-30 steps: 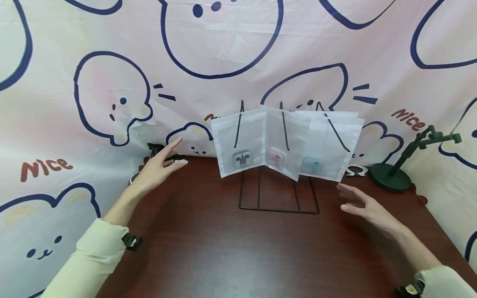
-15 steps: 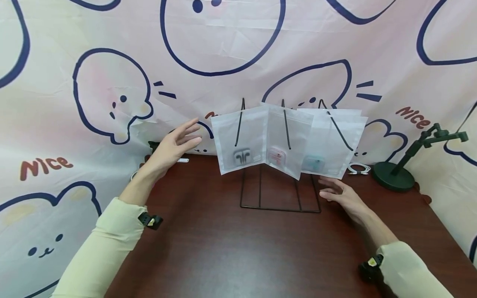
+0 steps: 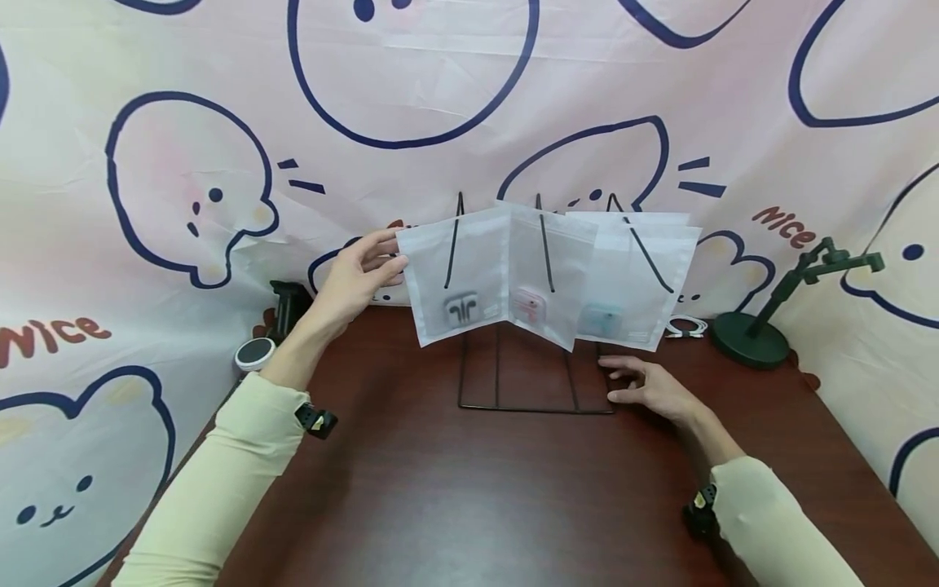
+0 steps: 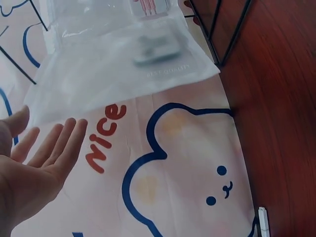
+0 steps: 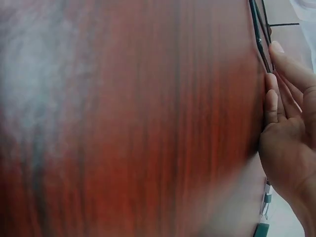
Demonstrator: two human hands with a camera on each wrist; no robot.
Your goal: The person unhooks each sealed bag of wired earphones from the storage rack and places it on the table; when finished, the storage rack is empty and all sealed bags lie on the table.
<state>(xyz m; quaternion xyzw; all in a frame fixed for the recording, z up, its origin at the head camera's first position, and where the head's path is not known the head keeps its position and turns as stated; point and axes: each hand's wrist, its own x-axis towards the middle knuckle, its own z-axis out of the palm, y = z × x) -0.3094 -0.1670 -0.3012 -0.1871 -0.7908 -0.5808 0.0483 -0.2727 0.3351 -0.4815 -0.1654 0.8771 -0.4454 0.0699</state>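
Several frosted zip bags hang on the hooks of a black wire display rack (image 3: 535,410). The left bag (image 3: 458,269) holds an earphone case, the middle bag (image 3: 539,269) a pink-marked item, and the right bag (image 3: 623,297) a teal one. My left hand (image 3: 359,273) is at the left bag's outer edge, fingers spread from the thumb. In the left wrist view that hand (image 4: 39,168) lies beside the bag (image 4: 113,74) without pinching it. Low on the right, my right hand (image 3: 653,390) has its fingertips at the rack's base wire, thumb and fingers apart.
A green stand (image 3: 756,338) with a jointed arm stands at the back right, beside a coiled white cable (image 3: 686,328). Behind my left arm are a black object (image 3: 288,308) and a round white-rimmed item (image 3: 254,354). A printed cloth (image 3: 411,98) hangs behind the brown table (image 3: 469,481).
My left hand has moved right and up to the left bag's edge. The right hand has moved left to the rack's base. The bags still hang on the rack.
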